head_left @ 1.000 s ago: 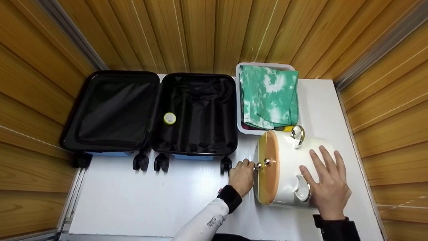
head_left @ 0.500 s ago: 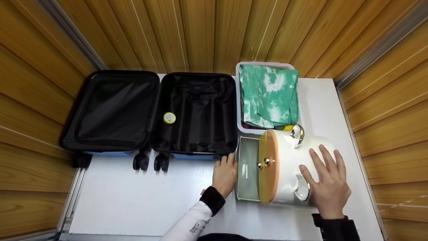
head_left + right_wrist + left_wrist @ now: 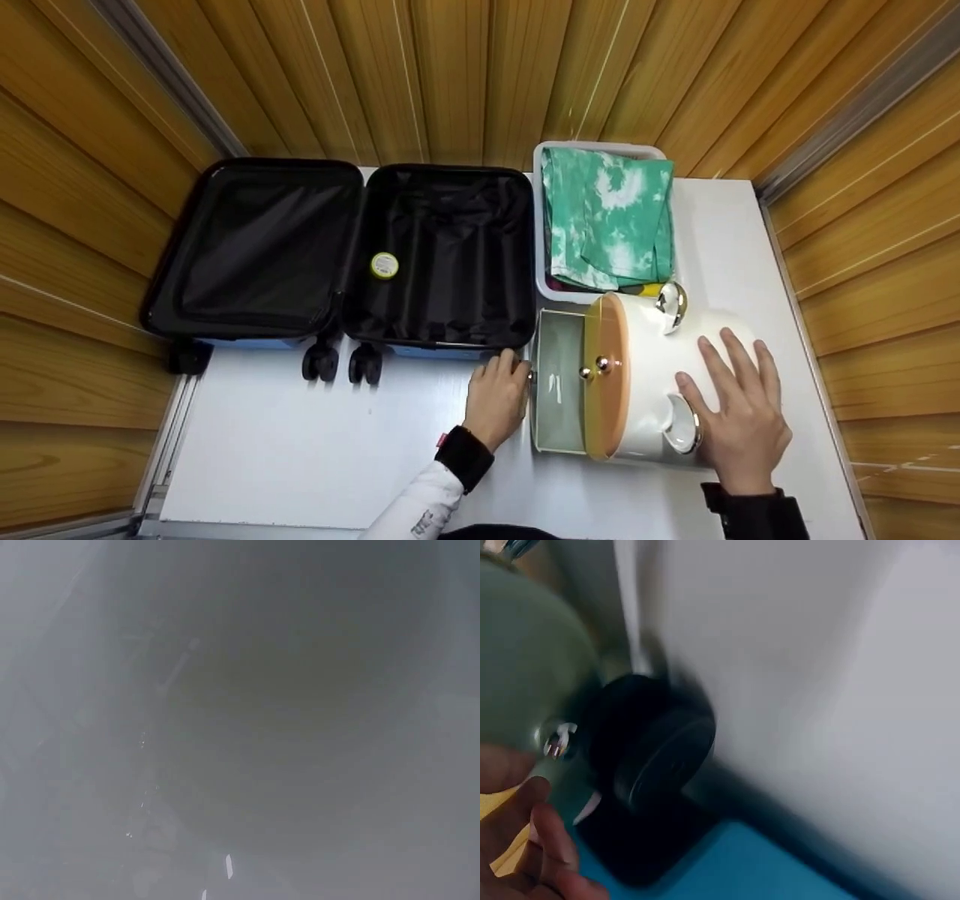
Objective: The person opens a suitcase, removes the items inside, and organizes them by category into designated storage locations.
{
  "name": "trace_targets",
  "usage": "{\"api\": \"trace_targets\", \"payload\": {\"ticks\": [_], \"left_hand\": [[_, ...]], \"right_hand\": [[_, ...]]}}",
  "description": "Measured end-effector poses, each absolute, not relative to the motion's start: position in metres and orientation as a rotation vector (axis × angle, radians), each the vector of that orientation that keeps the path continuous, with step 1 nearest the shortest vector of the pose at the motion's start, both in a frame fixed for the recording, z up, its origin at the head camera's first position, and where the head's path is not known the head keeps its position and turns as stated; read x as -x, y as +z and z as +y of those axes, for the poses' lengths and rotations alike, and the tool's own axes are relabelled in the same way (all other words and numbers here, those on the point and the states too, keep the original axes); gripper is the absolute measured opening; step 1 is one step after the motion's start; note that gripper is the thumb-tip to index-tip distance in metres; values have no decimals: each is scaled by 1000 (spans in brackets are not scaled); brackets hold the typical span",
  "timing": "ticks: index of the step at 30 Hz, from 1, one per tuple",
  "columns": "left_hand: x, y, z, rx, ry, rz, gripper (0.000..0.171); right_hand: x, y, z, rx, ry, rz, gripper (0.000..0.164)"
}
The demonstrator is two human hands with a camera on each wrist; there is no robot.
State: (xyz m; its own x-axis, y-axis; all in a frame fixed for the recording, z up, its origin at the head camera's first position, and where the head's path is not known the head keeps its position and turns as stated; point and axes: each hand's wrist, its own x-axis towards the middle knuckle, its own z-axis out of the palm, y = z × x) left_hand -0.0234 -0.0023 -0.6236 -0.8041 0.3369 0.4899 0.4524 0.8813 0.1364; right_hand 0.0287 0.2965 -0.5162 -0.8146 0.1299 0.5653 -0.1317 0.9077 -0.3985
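Observation:
A rounded white storage box (image 3: 660,375) with silvery side handles lies at the right, its orange (image 3: 616,390) and yellow fronts facing left. From it a grey-green drawer (image 3: 559,409) extends leftward. My left hand (image 3: 496,397) is beside that drawer's metal knob (image 3: 531,376). The left wrist view has the fingers (image 3: 553,840) loosely bent just short of the knob (image 3: 557,740), not wrapped round it. My right hand (image 3: 742,409) rests spread on top of the box. Only a hazy close-up of a glossy surface shows in the right wrist view.
An opened black-lined suitcase (image 3: 450,225) lies at the left, with a small round yellow-green tin (image 3: 384,265) in it. Its caster wheel (image 3: 671,754) is close to the drawer. A white bin (image 3: 551,294) holding green tie-dye cloth (image 3: 619,217) stands behind the box.
The grey-green drawer has slid out leftward, the left hand moving left with it and then shifting slightly at its front. The right hand has stayed on the box.

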Motion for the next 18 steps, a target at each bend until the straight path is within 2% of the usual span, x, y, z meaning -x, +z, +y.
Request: {"api": "trace_targets", "payload": {"ticks": [7,13,18], "left_hand": [[65,-580,-43,499,-466,-2500,21],[128,-549,-92,351,-380,-2777,29],[187,-547,-127,194,-300,-3096,38]], "right_hand": [[-26,-516,295,29,566,-2447,55],[-28,-517,296,19,563,-2488,59],[-27,-517,294,38,595,-2452,64]]}}
